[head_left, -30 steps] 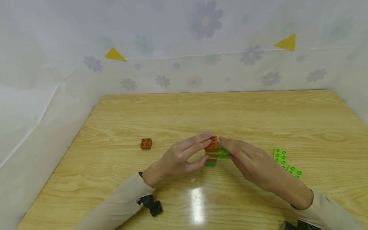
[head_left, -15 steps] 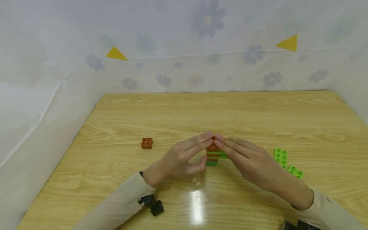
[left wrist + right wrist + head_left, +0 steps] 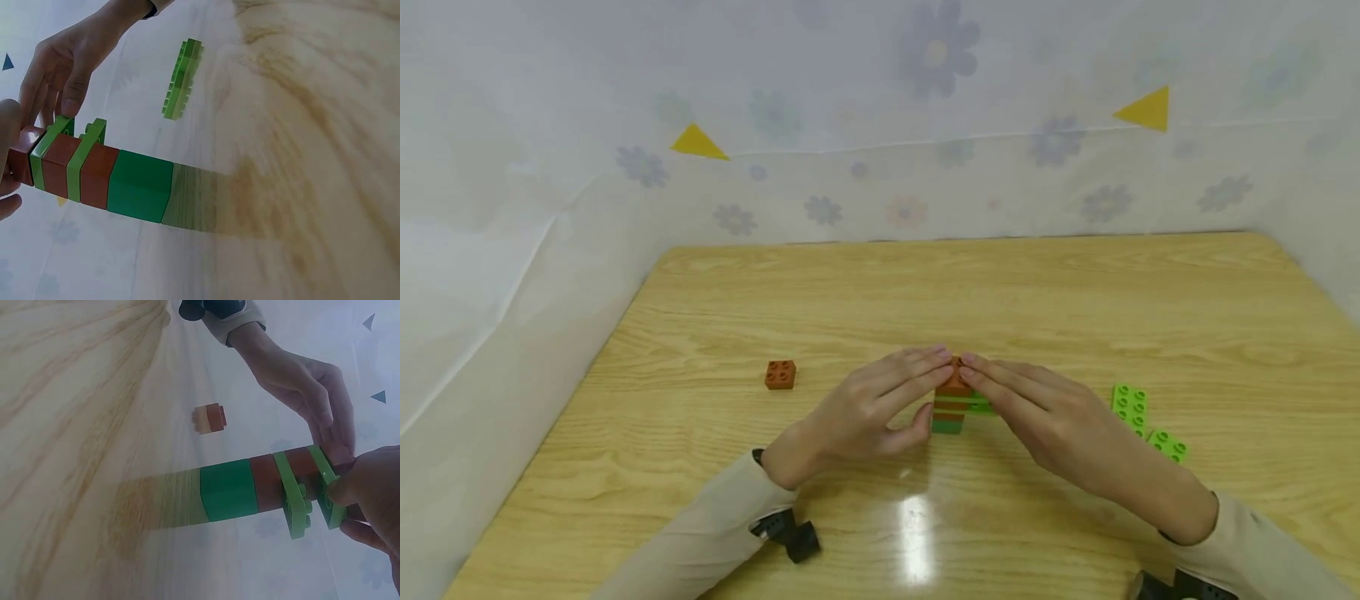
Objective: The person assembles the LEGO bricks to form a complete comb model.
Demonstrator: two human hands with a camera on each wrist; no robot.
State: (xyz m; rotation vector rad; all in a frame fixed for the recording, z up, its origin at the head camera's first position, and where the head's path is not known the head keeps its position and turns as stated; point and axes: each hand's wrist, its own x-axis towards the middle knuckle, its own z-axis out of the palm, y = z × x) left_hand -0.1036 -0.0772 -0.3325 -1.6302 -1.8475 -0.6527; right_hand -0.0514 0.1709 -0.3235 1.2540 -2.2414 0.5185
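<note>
Near the middle of the table stands an upright stack of toy building bricks: a dark green block [image 3: 139,185] at the bottom, then brown bricks [image 3: 267,482] alternating with lime green plates [image 3: 292,499] that stick out to the right. Crowning it is a brown brick [image 3: 953,386]. My left hand [image 3: 876,406] rests its outstretched fingertips on that top brick from the left, its thumb held apart from the stack. From the right, my right hand [image 3: 1060,421] lays straight fingertips on the same brick; its thumb lies close by the upper lime plate. Fingers partly hide the top brick.
A loose brown brick [image 3: 780,375] lies to the left on the wooden table [image 3: 700,317]. Right of my right hand lie a longer lime brick [image 3: 1129,407] and a smaller lime brick [image 3: 1168,446]. A flowered white cloth [image 3: 865,192] hangs behind the table.
My right fingertips have shifted left onto the top brown brick. The left thumb has drawn slightly back from the stack's side. The stack stays in place.
</note>
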